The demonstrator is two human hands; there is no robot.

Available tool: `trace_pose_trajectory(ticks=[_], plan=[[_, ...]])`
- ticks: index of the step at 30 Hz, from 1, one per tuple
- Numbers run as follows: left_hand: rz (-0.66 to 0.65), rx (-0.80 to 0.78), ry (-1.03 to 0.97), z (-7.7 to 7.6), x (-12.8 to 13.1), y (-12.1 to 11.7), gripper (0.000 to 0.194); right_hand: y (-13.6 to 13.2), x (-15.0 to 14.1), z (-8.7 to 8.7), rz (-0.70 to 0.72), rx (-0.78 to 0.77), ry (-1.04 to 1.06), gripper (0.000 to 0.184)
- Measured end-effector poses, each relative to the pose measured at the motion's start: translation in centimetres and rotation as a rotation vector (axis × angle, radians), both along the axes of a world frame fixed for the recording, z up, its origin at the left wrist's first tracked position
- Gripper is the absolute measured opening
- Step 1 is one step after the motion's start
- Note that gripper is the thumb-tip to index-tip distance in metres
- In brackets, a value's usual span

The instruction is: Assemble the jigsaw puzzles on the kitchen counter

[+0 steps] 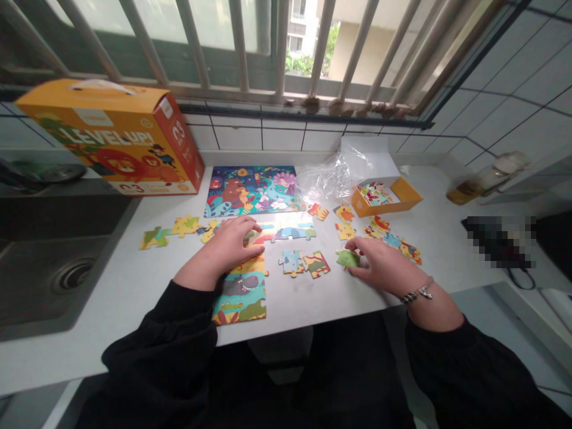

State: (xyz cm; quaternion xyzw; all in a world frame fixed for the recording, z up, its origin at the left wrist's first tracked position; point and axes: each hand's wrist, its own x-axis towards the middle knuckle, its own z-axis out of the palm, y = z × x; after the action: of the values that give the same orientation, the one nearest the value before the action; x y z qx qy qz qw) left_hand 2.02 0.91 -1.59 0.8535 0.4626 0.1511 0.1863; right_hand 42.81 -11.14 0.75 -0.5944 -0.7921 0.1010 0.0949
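The right hand (373, 262) has its thumb and fingers closed on a green piece (347, 258), at the right of the worktop (295, 304). The left hand (232, 241) lies over the puzzle (245, 292), its thumb and fingertips slightly apart around a spot at the corner where the joined strips meet; whether it grips a piece there, I cannot tell. One strip of the puzzle runs from that hand toward the person, showing a hippo and a crocodile; the other runs to the right.

Between the hands lie a blue piece (292, 262) and, just beside it, a brown-and-green piece (317, 263). Beyond the right hand, an orange piece (318, 211) and several loose pieces (345, 231) are scattered, some partly behind its fingers and wrist. Left of the left hand, a few animal pieces (185, 225) stretch in a line toward the sink (58, 262).

Farther out, a dark blue picture (254, 190) lies flat behind the puzzle. To its right are clear plastic (330, 176) and an open tray (388, 208) with more cutouts inside. A large orange box (120, 140) marked "LEVEL UP!" stands upright at the back left. At the far right, a glass jar (487, 176) is tilted near the tiled wall (504, 77), and barred windows (241, 47) are above the worktop.
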Motion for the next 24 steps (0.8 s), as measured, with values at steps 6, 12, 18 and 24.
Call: trace_pose_trajectory(ticks=[6, 12, 18, 24], plan=[[-0.008, -0.010, 0.001, 0.3, 0.1, -0.1, 0.040, 5.3, -1.1, 0.7, 0.105, -0.012, 0.031, 0.032], [0.006, -0.019, -0.017, 0.5, 0.1, -0.2, 0.042, 9.9, -3.3, -1.0, 0.281, 0.056, 0.060, 0.036], [0.009, -0.014, -0.004, 0.0, 0.0, -0.2, 0.039, 8.7, -3.8, -3.6, 0.208, 0.203, 0.111, 0.030], [-0.003, -0.005, -0.003, -0.1, 0.0, -0.1, 0.038, 8.5, -3.9, -3.7, 0.182, 0.233, 0.118, 0.014]])
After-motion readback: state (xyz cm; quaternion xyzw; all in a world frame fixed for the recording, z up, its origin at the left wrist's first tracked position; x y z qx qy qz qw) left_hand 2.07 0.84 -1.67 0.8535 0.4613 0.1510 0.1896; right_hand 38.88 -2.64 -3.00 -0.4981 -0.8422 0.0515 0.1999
